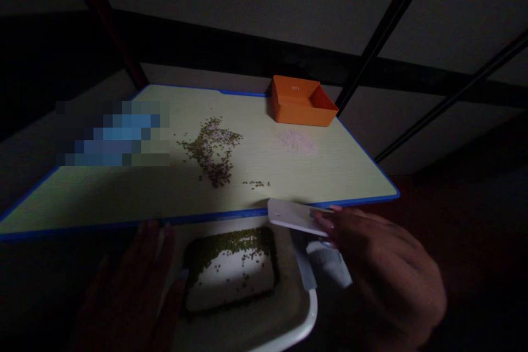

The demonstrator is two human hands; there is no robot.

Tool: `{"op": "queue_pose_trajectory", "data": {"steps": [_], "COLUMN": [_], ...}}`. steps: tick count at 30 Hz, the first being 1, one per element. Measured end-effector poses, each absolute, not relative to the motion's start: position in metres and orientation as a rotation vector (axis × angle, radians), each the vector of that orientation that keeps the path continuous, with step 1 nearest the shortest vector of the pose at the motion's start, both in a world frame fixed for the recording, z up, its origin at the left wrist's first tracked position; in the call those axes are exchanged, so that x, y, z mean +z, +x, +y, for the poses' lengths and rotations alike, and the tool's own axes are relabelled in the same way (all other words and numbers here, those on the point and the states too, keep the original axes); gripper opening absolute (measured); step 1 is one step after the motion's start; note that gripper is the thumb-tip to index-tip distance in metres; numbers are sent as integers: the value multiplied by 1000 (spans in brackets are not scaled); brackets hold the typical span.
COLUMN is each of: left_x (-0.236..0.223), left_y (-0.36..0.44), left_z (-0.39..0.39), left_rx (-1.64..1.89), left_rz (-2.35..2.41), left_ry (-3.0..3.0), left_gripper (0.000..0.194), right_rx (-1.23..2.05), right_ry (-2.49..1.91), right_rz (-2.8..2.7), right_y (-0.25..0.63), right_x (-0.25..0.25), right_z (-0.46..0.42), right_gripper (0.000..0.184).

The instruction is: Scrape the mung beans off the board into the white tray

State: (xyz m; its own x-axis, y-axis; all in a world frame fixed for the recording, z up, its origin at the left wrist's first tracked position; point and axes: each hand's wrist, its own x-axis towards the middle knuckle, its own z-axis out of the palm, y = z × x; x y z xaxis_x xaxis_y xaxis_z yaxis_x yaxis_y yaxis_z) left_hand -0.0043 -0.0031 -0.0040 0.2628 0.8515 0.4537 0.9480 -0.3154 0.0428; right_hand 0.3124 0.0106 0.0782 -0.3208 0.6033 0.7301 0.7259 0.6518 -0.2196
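Two hands on my feed: right hand point(383, 269) pinching a light, stiff white card point(292, 217) at its end, left hand point(132, 291) open.

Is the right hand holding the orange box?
No, the right hand grips a white card, while the orange box sits farther away.

An orange tray point(303, 102) sits at the far edge of the blue-rimmed tabletop point(355, 181) (pale grains point(297, 142) heaped just before it).
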Motion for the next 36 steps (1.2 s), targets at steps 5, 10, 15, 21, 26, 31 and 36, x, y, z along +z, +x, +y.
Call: {"op": "queue_pose_trajectory", "data": {"steps": [5,10,15,21,26,31,36], "left_x": [-9,-10,-7,-4,-5,-7,-10], "left_y": [-9,-11,-8,-4,-7,-7,-7], "left_z": [-5,-5,-3,-2,-4,-3,-4], "left_rx": [-576,-534,-579,-600,-595,-568,-583], "left_rz": [-1684,-1681,-1658,-1620,-1598,-1637,-1681], "left_ry": [-2288,-2304,-2298,-2304,-2309,-2293,-2275], "left_gripper": [66,67,66,65,67,66,66], "right_rx": [-134,-97,-102,-89,-103,-164,-96], "right_ry": [-1042,-1120,-1093,-1107,-1145,-1170,-1082], "right_rz": [-2084,-2059,-2083,-2110,-2054,-1987,-2002], "right_y": [307,306,310,315,320,325,325], "right_x": [79,77,74,68,56,50,55], "right_z": [17,15,23,38,63,81,71], "right_gripper": [22,24,21,18,18,14,19]}}
